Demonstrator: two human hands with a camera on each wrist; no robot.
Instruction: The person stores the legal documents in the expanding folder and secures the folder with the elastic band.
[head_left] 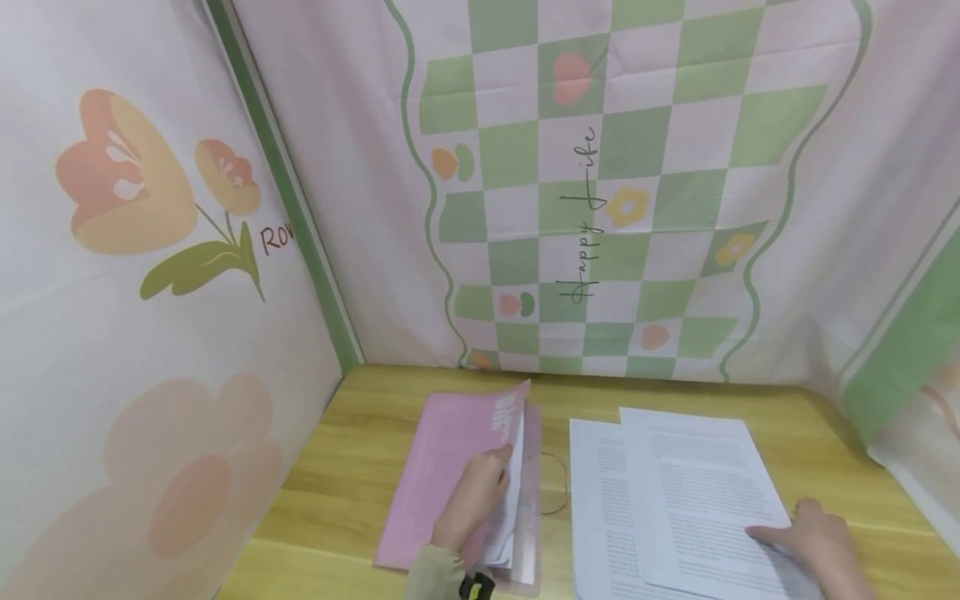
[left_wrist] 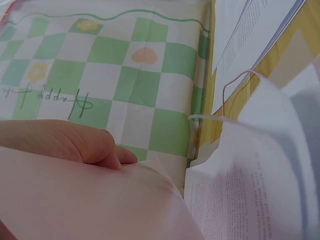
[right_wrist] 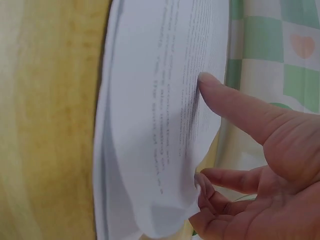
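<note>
A pink folder (head_left: pixel 431 471) lies on the wooden table, with white printed sheets (left_wrist: pixel 230 195) inside it. My left hand (head_left: pixel 476 492) grips the right edge of its front cover (left_wrist: pixel 90 200), which is lifted a little off the sheets. To the right are two overlapping lots of printed paper. The upper one (head_left: pixel 705 492) lies slanted over the lower one (head_left: pixel 596 500). At its right edge, my right hand (head_left: pixel 821 537) pinches the paper, thumb on top and fingers curled beneath. In the right wrist view the held corner (right_wrist: pixel 167 215) bends up.
A thin loop of cord (head_left: pixel 566 483) sticks out between the folder and the papers. Behind the wooden table (head_left: pixel 322 483) hangs a green checked cloth (head_left: pixel 585 250). Another printed cloth (head_left: pixel 180 350) hangs at the left, and a green-banded one (head_left: pixel 911 350) at the right.
</note>
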